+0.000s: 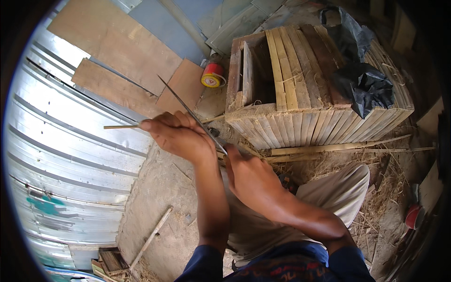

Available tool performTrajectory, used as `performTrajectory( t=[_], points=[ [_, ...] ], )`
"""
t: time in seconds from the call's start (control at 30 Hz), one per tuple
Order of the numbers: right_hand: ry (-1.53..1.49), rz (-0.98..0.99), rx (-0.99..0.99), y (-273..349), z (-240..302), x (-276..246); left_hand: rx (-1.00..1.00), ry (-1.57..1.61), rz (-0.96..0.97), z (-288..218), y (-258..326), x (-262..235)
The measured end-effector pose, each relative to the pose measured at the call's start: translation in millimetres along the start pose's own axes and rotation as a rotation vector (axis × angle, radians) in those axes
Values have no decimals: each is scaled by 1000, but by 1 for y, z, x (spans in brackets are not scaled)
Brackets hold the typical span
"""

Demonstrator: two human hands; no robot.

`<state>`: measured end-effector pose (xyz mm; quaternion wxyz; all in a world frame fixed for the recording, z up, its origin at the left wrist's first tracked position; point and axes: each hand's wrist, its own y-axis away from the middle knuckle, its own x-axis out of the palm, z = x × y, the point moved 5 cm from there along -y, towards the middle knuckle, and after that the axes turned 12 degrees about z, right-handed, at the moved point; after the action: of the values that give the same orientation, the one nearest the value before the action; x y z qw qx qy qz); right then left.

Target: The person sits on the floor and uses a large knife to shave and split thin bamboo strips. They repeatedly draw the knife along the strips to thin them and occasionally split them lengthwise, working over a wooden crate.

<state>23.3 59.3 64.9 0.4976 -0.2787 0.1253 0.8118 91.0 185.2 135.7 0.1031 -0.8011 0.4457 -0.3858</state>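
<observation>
My left hand point(176, 136) is closed around a thin bamboo strip point(120, 127), whose end sticks out to the left past the thumb. In my right hand point(253, 178), lower and to the right, is a knife with a long, narrow, pointed blade point(185, 106). The blade slants up and left, passing close by my left hand's knuckles and wrist. The knife's handle is hidden inside my right fist. Whether the blade touches the strip I cannot tell, since my left hand covers that part.
A slatted wooden crate point(305, 124) with an opening stands ahead right, with black plastic point(364, 89) on top. Beside it is a red and yellow can point(213, 75). Corrugated metal sheet point(75, 155) lines the left. Shavings point(371, 211) and a wooden stick point(151, 237) lie on the ground.
</observation>
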Motion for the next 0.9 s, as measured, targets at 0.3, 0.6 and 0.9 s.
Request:
performTrajectory(
  t=[0.3,0.6,0.9],
  points=[
    [-95,-116,-122,17,-5,-24,203,183,408,-33,-24,30],
    [-223,-132,-118,10,15,-49,137,141,468,-39,-39,76],
    [-113,-217,-148,-4,14,-63,168,199,298,-37,-26,84]
  ],
)
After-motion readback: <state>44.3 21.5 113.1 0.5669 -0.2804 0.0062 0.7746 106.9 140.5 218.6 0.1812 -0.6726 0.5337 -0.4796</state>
